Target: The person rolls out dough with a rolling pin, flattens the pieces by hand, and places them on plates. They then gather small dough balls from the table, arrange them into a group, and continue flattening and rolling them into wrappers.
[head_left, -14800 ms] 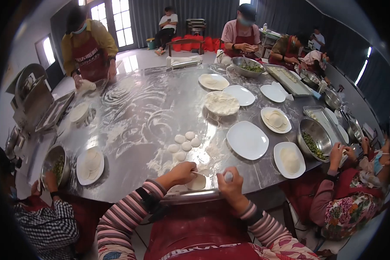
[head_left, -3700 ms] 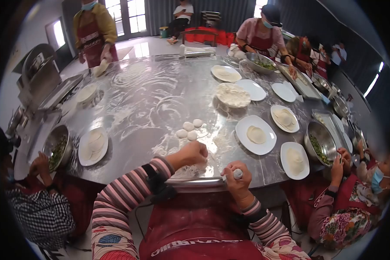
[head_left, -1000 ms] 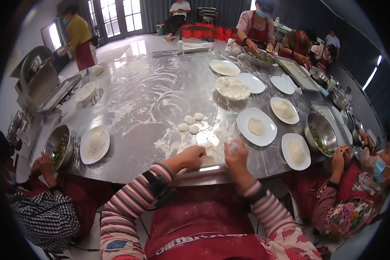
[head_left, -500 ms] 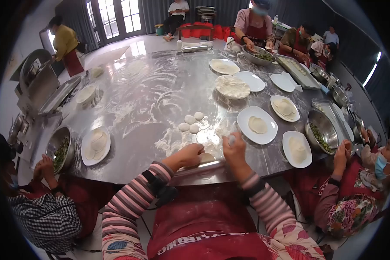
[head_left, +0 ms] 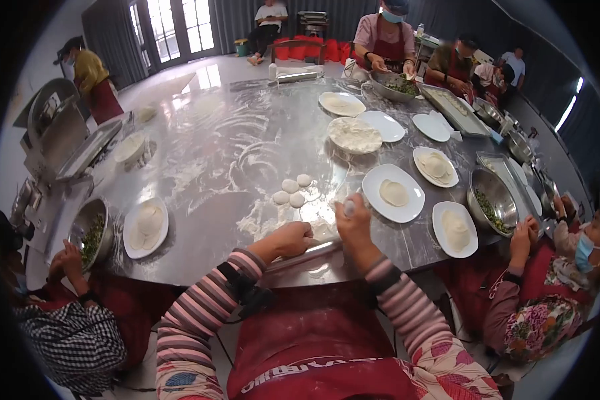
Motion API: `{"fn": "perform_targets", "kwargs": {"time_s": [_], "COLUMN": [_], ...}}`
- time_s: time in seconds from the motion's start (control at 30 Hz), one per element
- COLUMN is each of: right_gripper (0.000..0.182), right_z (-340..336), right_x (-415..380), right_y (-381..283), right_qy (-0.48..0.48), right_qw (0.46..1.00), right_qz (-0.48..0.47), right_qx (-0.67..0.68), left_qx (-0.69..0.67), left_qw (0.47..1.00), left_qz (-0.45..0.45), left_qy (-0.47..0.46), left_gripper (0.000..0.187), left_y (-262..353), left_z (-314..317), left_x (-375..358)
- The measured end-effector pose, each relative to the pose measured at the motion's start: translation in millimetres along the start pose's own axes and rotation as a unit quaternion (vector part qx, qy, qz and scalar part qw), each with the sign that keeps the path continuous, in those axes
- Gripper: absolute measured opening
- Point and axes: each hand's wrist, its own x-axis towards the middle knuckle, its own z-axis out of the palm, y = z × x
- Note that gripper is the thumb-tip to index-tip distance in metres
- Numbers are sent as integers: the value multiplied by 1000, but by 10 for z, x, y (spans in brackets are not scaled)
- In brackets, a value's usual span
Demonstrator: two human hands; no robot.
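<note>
Rolling pin [head_left: 349, 208] first: I have only its pale end in view, poking above the right hand [head_left: 355, 221] near the front edge of the counter [head_left: 197, 243]. That hand's grip is wrapped closed around it, and the palm hides the rest.

Just beside it is the left hand [head_left: 292, 239], low over the counter edge with its fingers curled in. I can't tell how tight that grip is, or whether it pinches anything.

Beyond the hands, I see four dough balls [head_left: 290, 186] close together on the floury metal. To the right of them, a white plate [head_left: 412, 184] holds a flat dough round [head_left: 393, 193]. Farther right, an oblong plate [head_left: 439, 215] carries more rounds, and a metal bowl [head_left: 505, 191] of chopped greens stands just past it. Farther back I make out a bowl of flour [head_left: 355, 135].

Well over on the left, a plate [head_left: 145, 254] of overlapping rounds sits near another bowl of greens [head_left: 104, 212], with a checked sleeve [head_left: 80, 337] below it.
</note>
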Motion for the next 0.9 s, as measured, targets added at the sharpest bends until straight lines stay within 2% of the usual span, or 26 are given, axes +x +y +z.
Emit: {"fn": "perform_targets", "kwargs": {"time_s": [0.07,0.13,0.17,0.2,0.23,0.27,0.33,0.43,0.5,0.6,0.67,0.7,0.77,0.83,0.9], "right_gripper": [17,18,19,19,20,21,21,21,21,20,20,21,22,22,22], "right_z": [126,16,-108,-233,-314,-384,-516,-638,-664,-644,-640,-635,-666,-664,-647], "right_x": [93,15,-50,-142,-262,-374,-517,-557,-565,-555,-554,-564,-551,-547,-534], "right_y": [47,11,-26,-50,-14,21,-46,-186,-191,-138,-126,-110,-131,-126,-118], "right_qy": [-15,-20,-30,-42,-41,-42,-40,-25,-35,-45,-41,-46,-58,-71,-68], "right_qw": [1000,999,999,998,999,999,999,997,996,995,992,992,990,988,990], "right_qz": [22,38,40,43,12,-18,-32,16,22,12,11,14,32,49,38], "right_qx": [-8,21,20,20,11,3,9,68,75,86,116,117,122,129,120], "left_qx": [2,-36,-51,15,-38,-52,-59,-53,-262,-401,-171,41,248,259,268], "left_qw": [998,998,999,1000,999,998,997,995,964,914,963,973,929,929,929], "left_qz": [-6,-33,-7,-9,-35,15,45,81,39,50,66,11,-117,-136,-155], "left_qy": [62,30,16,16,-2,13,-11,1,-23,46,197,227,250,226,202], "left_gripper": [26,31,29,25,21,18,15,15,19,30,33,30,24,22,21], "left_y": [-140,-61,-66,20,121,51,80,287,642,900,294,282,237,-78,-95], "left_z": [43,-3,-7,-21,-39,9,10,-6,-119,-260,-277,-384,-446,-532,-605], "left_x": [91,6,-33,-82,-116,-56,117,602,930,1403,1883,1793,1573,1551,1480]}}
